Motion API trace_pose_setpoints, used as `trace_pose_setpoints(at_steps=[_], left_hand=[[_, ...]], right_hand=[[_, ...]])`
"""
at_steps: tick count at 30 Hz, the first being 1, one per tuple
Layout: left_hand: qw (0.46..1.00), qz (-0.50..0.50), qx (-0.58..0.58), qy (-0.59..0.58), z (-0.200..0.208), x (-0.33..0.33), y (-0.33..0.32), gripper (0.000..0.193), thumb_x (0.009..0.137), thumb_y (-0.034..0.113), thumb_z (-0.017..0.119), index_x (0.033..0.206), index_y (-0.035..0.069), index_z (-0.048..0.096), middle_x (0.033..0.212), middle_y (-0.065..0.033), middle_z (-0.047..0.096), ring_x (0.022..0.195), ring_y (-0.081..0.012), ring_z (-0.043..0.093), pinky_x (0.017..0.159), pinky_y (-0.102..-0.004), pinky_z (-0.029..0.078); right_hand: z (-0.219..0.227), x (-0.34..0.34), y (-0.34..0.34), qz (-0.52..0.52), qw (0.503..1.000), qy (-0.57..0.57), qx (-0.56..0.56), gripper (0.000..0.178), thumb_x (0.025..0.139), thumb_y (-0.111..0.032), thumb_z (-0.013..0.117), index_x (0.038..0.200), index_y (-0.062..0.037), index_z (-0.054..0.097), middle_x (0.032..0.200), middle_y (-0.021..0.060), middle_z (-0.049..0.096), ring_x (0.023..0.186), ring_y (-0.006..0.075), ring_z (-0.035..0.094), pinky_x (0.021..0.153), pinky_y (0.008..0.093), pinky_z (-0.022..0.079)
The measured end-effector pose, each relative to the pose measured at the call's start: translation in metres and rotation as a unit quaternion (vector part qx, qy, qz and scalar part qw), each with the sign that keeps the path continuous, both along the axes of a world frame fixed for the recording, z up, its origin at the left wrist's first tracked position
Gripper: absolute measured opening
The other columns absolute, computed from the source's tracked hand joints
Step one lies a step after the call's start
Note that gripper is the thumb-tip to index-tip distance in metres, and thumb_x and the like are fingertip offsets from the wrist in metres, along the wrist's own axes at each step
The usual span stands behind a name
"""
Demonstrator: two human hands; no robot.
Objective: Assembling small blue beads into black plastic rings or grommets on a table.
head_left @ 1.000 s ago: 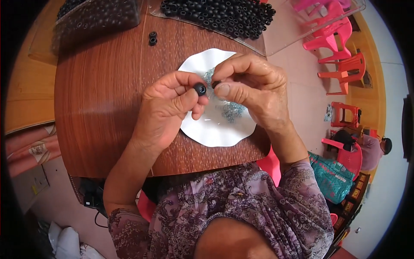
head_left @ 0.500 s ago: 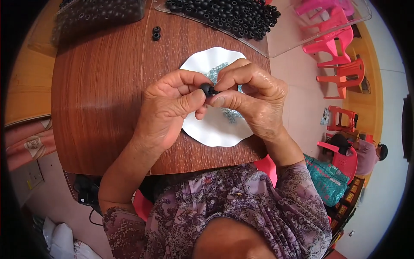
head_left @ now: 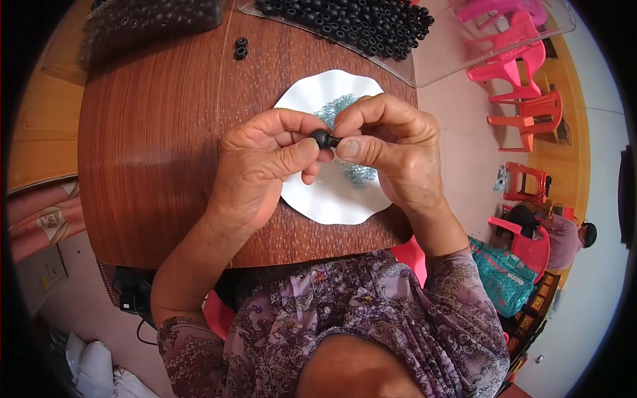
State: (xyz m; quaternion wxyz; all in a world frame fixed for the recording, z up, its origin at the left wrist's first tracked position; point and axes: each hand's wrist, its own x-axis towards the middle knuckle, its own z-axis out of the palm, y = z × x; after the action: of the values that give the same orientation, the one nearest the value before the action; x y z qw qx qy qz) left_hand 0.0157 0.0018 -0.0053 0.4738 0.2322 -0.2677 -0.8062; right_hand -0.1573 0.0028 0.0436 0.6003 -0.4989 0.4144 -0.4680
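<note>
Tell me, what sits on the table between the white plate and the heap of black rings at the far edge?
Only bare wood shows there in the head view, between plate and ring heap.

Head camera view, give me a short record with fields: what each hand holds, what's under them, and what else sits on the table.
left hand: left hand pinches a small black ring between thumb and fingers
right hand: right hand pinches the same piece from the other side
under the hands: white scalloped plate holding small bluish-green bits
table: round wooden table
far edge: clear tray heaped with black rings
loose parts: two black rings apart on the wood
</note>
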Motion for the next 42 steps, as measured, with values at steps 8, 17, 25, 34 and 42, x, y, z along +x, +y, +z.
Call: trace_pose_setpoints(at_steps=[8,17,25,34,42], left_hand=[[0.996,0.044,-0.028,-0.077,0.005,-0.002,0.005,0.019,0.08,0.001,0.063,0.097,-0.006,0.06,0.083,-0.0114,0.064,0.072,-0.0134,0.061,0.059,-0.0221,0.046],[0.996,0.03,-0.001,-0.084,0.006,-0.003,0.014,0.02,0.08,0.001,0.063,0.097,-0.007,0.06,0.083,-0.0114,0.064,0.069,-0.0131,0.06,0.058,-0.0219,0.047],[0.997,0.01,0.002,-0.071,0.008,-0.003,0.001,0.023,0.08,0.0,0.062,0.101,-0.009,0.058,0.08,-0.0114,0.064,0.061,-0.0123,0.056,0.058,-0.0225,0.047],[0.994,0.027,0.01,-0.106,0.008,-0.002,0.0,0.015,0.077,-0.002,0.064,0.09,-0.009,0.06,0.074,-0.009,0.062,0.059,-0.0132,0.057,0.054,-0.024,0.047],[0.997,0.032,-0.052,-0.037,0.011,0.005,0.009,0.023,0.083,0.003,0.061,0.101,-0.009,0.054,0.088,-0.0156,0.062,0.066,-0.0203,0.06,0.06,-0.0287,0.052]], right_hand=[[-0.001,-0.002,0.0,0.013,0.995,0.09,-0.045,0.012,0.072,0.006,0.069,0.081,0.0011,0.064,0.077,0.0035,0.063,0.072,0.0088,0.06,0.067,0.022,0.05],[0.002,-0.006,-0.004,0.073,0.993,0.077,0.052,0.026,0.068,0.008,0.067,0.093,0.0,0.067,0.076,0.0026,0.063,0.074,0.0084,0.06,0.069,0.0205,0.048],[0.006,-0.008,-0.023,0.151,0.985,0.063,0.055,0.022,0.07,0.002,0.064,0.092,0.0055,0.065,0.083,0.0145,0.066,0.075,0.0205,0.064,0.072,0.0308,0.051],[0.003,0.003,-0.024,0.138,0.985,0.068,0.074,0.018,0.07,0.018,0.05,0.079,0.0083,0.062,0.075,0.0162,0.064,0.069,0.0202,0.064,0.066,0.0295,0.053],[0.014,0.004,-0.012,0.189,0.98,0.01,0.054,0.021,0.08,0.009,0.055,0.099,0.005,0.062,0.082,0.0122,0.064,0.073,0.0171,0.062,0.073,0.0276,0.051]])
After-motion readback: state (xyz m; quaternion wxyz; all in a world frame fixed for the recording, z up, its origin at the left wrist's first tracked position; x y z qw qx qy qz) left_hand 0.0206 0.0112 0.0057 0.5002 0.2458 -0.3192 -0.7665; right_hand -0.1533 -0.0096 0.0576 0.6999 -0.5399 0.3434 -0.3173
